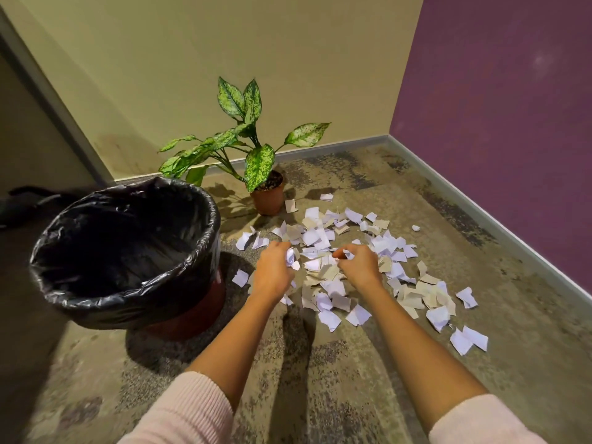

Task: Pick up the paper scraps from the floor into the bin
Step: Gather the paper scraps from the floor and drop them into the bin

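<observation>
Paper scraps (323, 238), white and tan, too many to count, lie scattered on the carpet (368, 373) under, beyond and to the right of both hands. The left hand (276, 271) is curled closed around a wad of white scraps. The right hand (358, 265) has its fingers bent down into the pile, pinching scraps. One bin (128, 251), lined with a black bag, stands just left of the left hand. One potted plant (256, 155) stands beyond the hands. No writing is readable.

potted plant (253, 149), purple wall (499, 107), skirting board (336, 145)
</observation>
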`<action>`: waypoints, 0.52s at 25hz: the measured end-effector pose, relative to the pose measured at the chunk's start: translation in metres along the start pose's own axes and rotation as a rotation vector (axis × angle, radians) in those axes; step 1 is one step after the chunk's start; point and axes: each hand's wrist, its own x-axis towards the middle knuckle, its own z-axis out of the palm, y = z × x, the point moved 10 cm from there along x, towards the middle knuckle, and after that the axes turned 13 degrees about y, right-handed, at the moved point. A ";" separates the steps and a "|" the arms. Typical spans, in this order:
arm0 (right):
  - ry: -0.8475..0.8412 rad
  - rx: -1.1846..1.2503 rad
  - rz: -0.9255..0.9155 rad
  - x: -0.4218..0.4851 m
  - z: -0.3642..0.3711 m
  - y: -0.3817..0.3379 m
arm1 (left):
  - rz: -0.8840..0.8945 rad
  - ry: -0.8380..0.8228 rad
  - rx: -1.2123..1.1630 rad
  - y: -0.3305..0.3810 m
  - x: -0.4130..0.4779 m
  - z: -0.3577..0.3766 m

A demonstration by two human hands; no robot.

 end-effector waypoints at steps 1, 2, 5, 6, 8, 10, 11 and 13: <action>0.003 0.019 -0.015 0.001 -0.002 -0.011 | 0.013 0.016 -0.006 0.005 0.004 -0.009; 0.009 0.043 -0.037 0.001 -0.004 -0.025 | 0.026 0.031 -0.010 0.010 0.009 -0.019; 0.055 0.095 -0.103 0.000 -0.012 -0.067 | 0.066 0.085 -0.014 0.024 0.024 -0.052; 0.073 0.114 -0.120 -0.001 -0.014 -0.081 | 0.078 0.108 -0.011 0.028 0.030 -0.064; 0.095 0.152 -0.155 -0.003 -0.016 -0.110 | 0.097 0.170 -0.011 0.032 0.040 -0.090; 0.092 0.175 -0.195 -0.007 -0.013 -0.142 | 0.110 0.249 -0.011 0.032 0.051 -0.120; 0.086 0.188 -0.209 -0.010 -0.010 -0.159 | 0.112 0.289 -0.009 0.030 0.056 -0.135; 0.072 0.219 -0.240 -0.016 -0.002 -0.191 | 0.092 0.348 -0.007 0.018 0.065 -0.165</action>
